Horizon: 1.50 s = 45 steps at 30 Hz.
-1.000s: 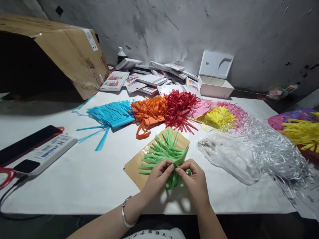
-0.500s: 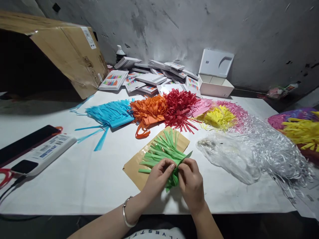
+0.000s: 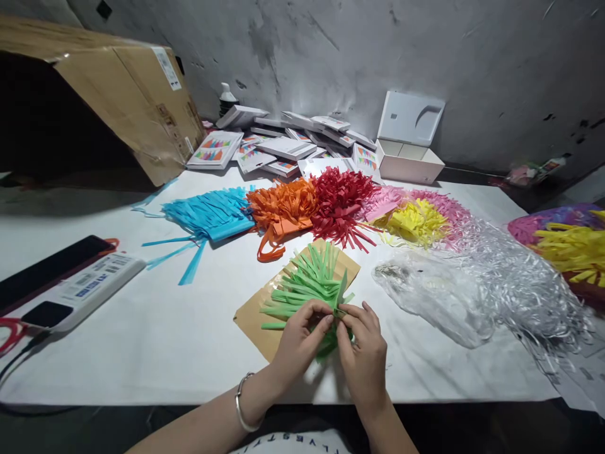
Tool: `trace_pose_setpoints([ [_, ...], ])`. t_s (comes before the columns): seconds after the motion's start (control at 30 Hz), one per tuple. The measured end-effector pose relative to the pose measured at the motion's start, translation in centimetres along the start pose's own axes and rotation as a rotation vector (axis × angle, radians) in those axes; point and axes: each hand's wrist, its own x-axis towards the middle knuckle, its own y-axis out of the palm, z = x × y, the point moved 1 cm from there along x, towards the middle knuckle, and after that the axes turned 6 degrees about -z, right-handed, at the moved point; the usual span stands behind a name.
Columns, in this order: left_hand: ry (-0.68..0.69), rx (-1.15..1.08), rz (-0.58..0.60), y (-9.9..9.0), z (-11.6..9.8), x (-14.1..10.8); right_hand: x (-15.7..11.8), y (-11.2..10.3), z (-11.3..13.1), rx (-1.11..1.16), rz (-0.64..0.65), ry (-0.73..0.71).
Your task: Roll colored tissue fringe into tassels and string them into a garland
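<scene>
A green tissue-paper tassel point(image 3: 305, 284) with its strips fanned to the left lies over a brown paper envelope point(image 3: 258, 315) near the table's front. My left hand point(image 3: 305, 331) pinches the tassel's folded band between thumb and forefinger. From the other side, my right hand point(image 3: 362, 343) pinches the same band, its fingertips almost touching the left ones. A flat green piece sticks up above the fingertips. The lower part of the green paper is partly hidden behind both hands.
Behind lie blue point(image 3: 208, 214), orange point(image 3: 286, 208), red point(image 3: 341, 205) and yellow fringe bundles point(image 3: 413, 224). Silver fringe point(image 3: 524, 284) and a clear plastic bag point(image 3: 435, 296) are to the right. A power bank point(image 3: 85, 293) sits left, with flat boxes point(image 3: 286, 149) and a cardboard carton point(image 3: 127, 101) behind.
The flat green piece at my fingertips has swung from leaning right to standing upright. My right hand has rotated slightly and its outer fingers have spread. Both hands still pinch the tassel.
</scene>
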Motion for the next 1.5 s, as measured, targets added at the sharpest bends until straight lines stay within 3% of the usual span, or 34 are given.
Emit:
trace_pose_setpoints([
  [0.17, 0.012, 0.024, 0.030, -0.4, -0.6, 0.1, 0.3, -0.2, -0.1, 0.125, 0.019, 0.134],
  [0.4, 0.110, 0.238, 0.132, -1.1, -2.0, 1.2, 1.0, -0.8, -0.6, 0.238, 0.116, 0.231],
  [0.47, 0.163, 0.321, 0.152, -1.3, -2.4, 1.5, 1.1, -1.2, -0.7, 0.165, 0.065, 0.180],
  [0.6, 0.348, 0.507, 0.156, -1.2, -3.1, 1.6, 0.7, -1.2, -0.5, -0.121, -0.168, -0.103],
  [0.67, 0.446, 0.580, 0.173, -0.9, -3.2, 1.5, 0.5, -0.9, -0.4, -0.209, -0.154, -0.178],
  [0.73, 0.532, 0.638, 0.205, -0.8, -3.1, 1.5, 0.7, -0.7, -0.4, -0.241, -0.057, -0.195],
  [0.83, 0.612, 0.677, 0.225, -1.0, -2.8, 1.9, 1.4, -1.1, -0.7, -0.161, 0.070, -0.092],
  [0.97, 0.656, 0.667, 0.241, -1.7, -2.5, 2.6, 2.6, -2.4, -1.4, 0.089, 0.183, 0.176],
  [1.17, 0.773, 0.756, 0.301, -1.6, -3.2, 3.1, 2.9, -2.5, -1.7, 0.314, 0.233, 0.355],
  [1.27, 0.819, 0.763, 0.310, -1.5, -3.8, 3.2, 2.6, -2.4, -1.9, 0.313, 0.169, 0.351],
  [1.37, 0.893, 0.717, 0.327, -1.9, -4.5, 3.0, 2.4, -2.7, -2.8, 0.252, -0.022, 0.375],
  [1.5, 0.946, 0.574, 0.308, -2.9, -5.6, 2.6, 2.6, -2.9, -5.0, 0.291, -0.220, 0.541],
])
